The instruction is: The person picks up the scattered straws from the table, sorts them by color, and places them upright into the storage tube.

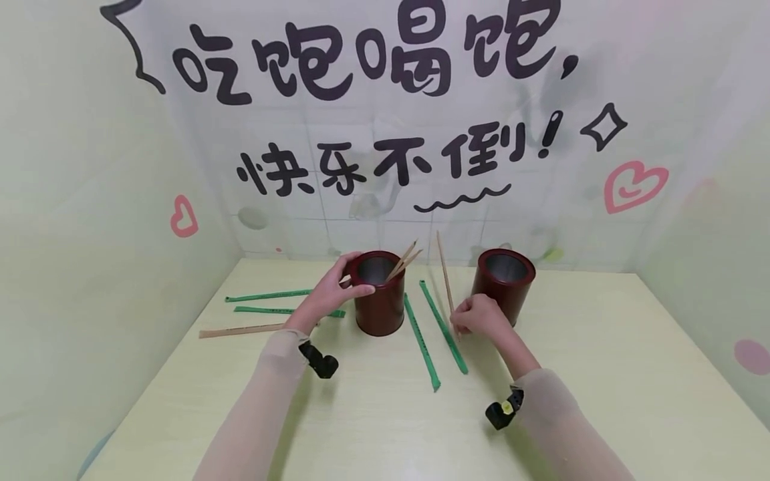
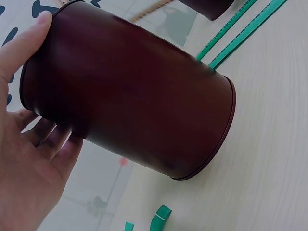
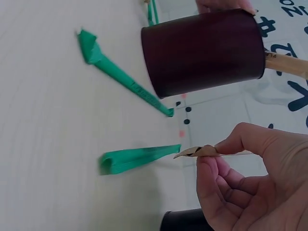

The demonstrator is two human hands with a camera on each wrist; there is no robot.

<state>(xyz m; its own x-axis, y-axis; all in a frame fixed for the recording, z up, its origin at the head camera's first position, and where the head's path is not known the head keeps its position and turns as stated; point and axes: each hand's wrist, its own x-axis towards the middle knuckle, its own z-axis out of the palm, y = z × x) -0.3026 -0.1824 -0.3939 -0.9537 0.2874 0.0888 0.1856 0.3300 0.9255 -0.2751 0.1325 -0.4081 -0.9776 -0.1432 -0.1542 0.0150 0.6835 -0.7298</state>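
A dark red can stands upright at the middle of the table, with a few tan wrapped sticks leaning out of its mouth. My left hand grips it by the upper part, thumb at the rim and fingers around the far side, as the left wrist view shows. My right hand pinches a long tan paper-wrapped stick near its lower end between thumb and fingertips. The stick points up and away, raised over the table. Its wrapper end pokes out past the fingertips in the right wrist view.
A second dark red can stands open-topped behind my right hand. Two green wrapped sticks lie between the cans. More green wrapped sticks and a tan one lie at the left. A printed backdrop closes off the back.
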